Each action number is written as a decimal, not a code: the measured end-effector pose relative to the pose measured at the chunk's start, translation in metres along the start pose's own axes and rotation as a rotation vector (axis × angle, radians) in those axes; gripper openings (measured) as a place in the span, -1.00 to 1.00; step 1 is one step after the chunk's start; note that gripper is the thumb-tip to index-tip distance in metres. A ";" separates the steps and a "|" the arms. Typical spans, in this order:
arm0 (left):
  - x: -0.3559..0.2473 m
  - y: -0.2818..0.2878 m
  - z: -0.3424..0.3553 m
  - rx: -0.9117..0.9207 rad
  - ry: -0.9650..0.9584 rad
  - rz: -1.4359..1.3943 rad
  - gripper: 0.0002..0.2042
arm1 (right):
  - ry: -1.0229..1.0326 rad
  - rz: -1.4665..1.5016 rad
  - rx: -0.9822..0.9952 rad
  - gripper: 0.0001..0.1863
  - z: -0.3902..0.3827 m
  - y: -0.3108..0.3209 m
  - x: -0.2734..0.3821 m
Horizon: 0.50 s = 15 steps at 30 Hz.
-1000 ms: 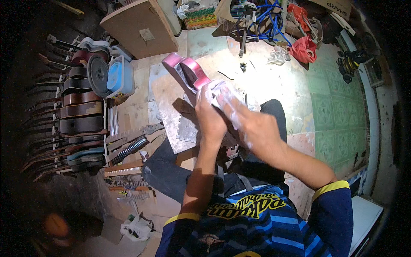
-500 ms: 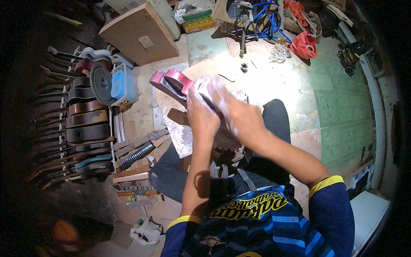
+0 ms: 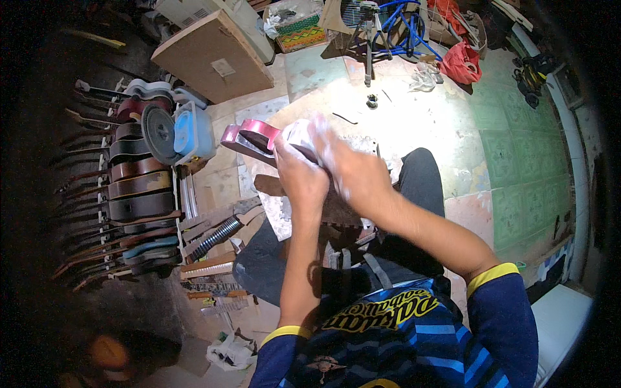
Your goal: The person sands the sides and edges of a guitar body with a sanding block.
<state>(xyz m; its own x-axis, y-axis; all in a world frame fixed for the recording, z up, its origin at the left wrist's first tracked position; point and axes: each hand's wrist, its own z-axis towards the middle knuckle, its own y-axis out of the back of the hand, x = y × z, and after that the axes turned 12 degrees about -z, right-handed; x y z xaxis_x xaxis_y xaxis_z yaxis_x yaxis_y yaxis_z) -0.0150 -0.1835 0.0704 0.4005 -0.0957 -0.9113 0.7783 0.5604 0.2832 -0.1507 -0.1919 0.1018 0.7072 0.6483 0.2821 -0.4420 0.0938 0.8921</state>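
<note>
Above my lap, a glossy pink-red piece (image 3: 260, 134) with curved, scooped sides is held tilted, its end pointing to the upper left. It resembles the edge of a small guitar body; my hands cover the rest. My left hand (image 3: 301, 178) is closed round its near part. My right hand (image 3: 352, 165), smeared by motion, is closed against a whitish cloth (image 3: 299, 134) that lies over the piece beside my left fingers. Whether the cloth is fabric or paper is hard to make out. Below my hands, a dark flat board (image 3: 270, 185) shows over a pale, stained sheet (image 3: 279, 220).
At left, several guitars (image 3: 139, 186) stand in a rack (image 3: 174, 194). Beside them are a blue-and-clear tub (image 3: 194, 132) and a round dark lid (image 3: 160, 134). A wooden panel (image 3: 213, 55) leans behind. A small tripod (image 3: 369, 48) and red bag (image 3: 460, 63) lie farther off.
The pink-red piece has shifted slightly left and tilted a little flatter. My right hand keeps moving over it with the cloth, while my left hand stays closed on it.
</note>
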 end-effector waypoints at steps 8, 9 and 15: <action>-0.012 0.005 0.003 0.009 -0.001 0.001 -0.37 | 0.013 -0.013 -0.012 -0.24 0.005 -0.001 0.006; -0.016 0.007 0.001 0.013 0.043 -0.064 -0.34 | 0.029 0.001 0.020 -0.25 -0.003 0.003 0.011; -0.006 0.005 -0.003 0.038 -0.053 0.090 -0.16 | -0.042 0.249 -0.153 -0.30 0.054 -0.016 -0.055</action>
<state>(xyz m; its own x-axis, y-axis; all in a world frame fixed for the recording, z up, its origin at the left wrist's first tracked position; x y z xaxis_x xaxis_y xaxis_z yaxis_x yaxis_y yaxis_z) -0.0150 -0.1777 0.0764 0.4938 -0.0907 -0.8649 0.7556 0.5371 0.3750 -0.1532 -0.2701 0.0913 0.5872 0.6345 0.5026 -0.6804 0.0506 0.7311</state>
